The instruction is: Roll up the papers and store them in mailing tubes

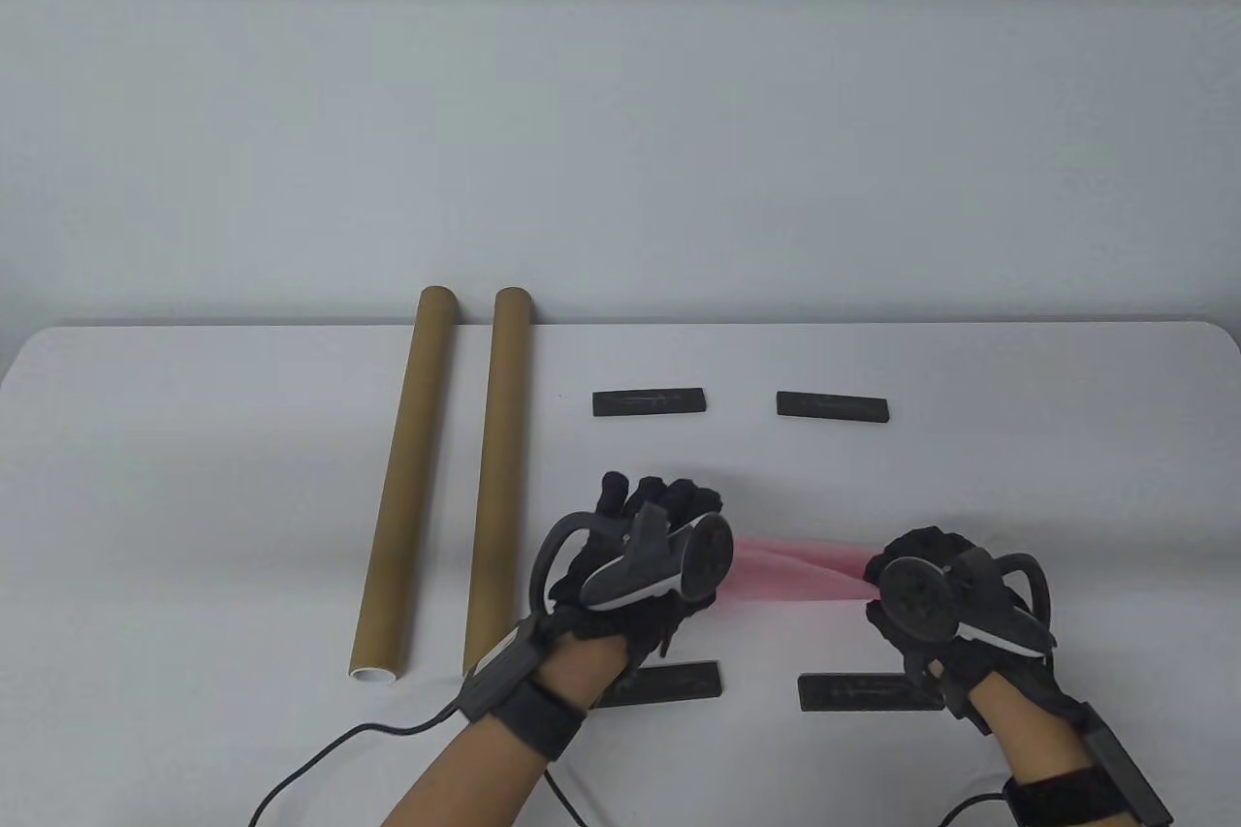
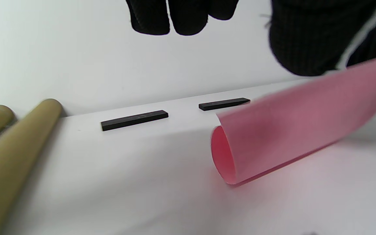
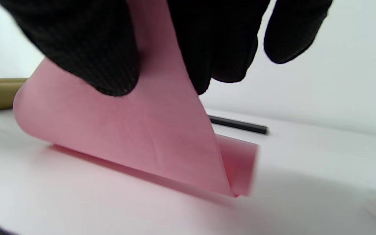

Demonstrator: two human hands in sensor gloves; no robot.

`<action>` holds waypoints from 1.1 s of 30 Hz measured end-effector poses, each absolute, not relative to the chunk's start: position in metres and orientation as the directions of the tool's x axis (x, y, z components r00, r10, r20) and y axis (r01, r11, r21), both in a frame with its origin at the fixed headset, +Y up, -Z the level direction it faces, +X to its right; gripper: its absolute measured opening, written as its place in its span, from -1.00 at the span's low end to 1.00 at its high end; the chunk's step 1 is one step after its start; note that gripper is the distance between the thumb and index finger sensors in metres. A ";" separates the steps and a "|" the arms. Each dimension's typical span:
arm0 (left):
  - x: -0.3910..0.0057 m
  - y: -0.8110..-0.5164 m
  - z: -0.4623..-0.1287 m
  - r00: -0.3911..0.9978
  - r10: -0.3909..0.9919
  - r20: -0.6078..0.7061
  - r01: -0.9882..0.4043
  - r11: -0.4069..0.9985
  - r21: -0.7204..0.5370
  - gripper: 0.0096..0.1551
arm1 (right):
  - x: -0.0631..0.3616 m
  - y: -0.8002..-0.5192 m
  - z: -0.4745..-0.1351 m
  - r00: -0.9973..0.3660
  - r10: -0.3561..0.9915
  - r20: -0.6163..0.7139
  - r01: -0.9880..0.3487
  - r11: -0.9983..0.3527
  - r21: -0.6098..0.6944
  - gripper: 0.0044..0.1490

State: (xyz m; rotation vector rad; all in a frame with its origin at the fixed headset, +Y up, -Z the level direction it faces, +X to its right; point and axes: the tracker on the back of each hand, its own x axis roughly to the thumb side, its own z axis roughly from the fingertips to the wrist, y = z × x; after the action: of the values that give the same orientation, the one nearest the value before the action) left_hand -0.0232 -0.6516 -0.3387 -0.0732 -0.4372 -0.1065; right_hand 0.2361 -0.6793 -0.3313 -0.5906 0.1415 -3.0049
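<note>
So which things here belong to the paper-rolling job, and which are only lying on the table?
Belong to the job:
- pink paper, half rolled, held by left hand and right hand
- two brown mailing tubes

Just lying about:
- four black bars
- glove cables
</note>
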 end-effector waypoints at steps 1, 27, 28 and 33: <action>-0.031 -0.654 -0.329 0.893 -0.085 0.441 0.117 0.992 -0.045 0.19 | 0.226 -0.675 -0.324 -0.916 -0.102 0.387 0.056 -0.990 -0.130 -0.55; -0.082 -0.693 -0.273 0.850 -0.129 0.511 0.053 0.986 0.160 -0.36 | 0.168 -0.679 -0.267 -0.804 0.071 0.591 -0.244 -0.945 -0.220 -0.56; -0.082 -0.691 -0.273 0.851 -0.149 0.504 0.064 0.981 0.181 -0.41 | 0.168 -0.681 -0.269 -0.798 0.109 0.593 -0.256 -0.952 -0.170 -0.56; -0.084 -0.689 -0.275 0.858 -0.134 0.496 0.040 0.980 0.195 -0.51 | 0.161 -0.682 -0.260 -0.796 -0.103 0.597 -0.122 -0.938 -0.325 -0.04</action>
State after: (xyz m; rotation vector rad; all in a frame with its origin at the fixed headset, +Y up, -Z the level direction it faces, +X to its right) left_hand -0.0838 -0.6889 -0.2751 0.1809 -0.5322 -0.0916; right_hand 0.1608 -0.6824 -0.2603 -1.0072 0.5548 -2.9342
